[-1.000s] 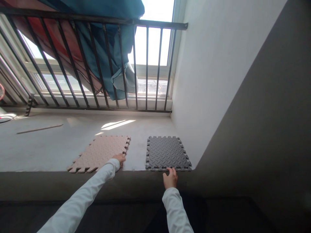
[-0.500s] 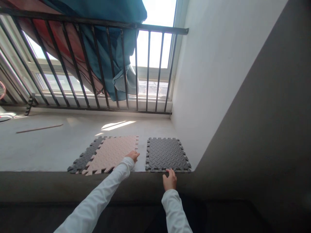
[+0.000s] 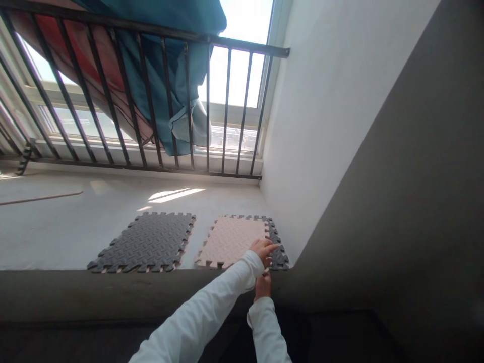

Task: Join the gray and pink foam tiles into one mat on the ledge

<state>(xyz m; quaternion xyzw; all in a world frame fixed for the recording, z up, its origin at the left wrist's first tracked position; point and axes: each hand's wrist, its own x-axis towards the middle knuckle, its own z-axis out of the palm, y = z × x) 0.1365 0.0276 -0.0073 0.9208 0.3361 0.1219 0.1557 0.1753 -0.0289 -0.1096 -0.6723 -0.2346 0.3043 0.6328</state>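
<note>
The pink foam mat [image 3: 232, 239], pale with jigsaw-toothed edges, lies at the right end of the ledge [image 3: 68, 227], close to its front edge and the white wall [image 3: 321, 126]. It sits on top of a dark grey mat [image 3: 279, 255] whose teeth show along its far and right sides. The left hand [image 3: 263, 249] rests on the pink mat's near right corner with fingers stretched out and slightly apart. The right hand [image 3: 262, 286] sits just below it at the ledge's front edge, half hidden by the left sleeve [image 3: 227, 287], so I cannot tell how its fingers stand.
</note>
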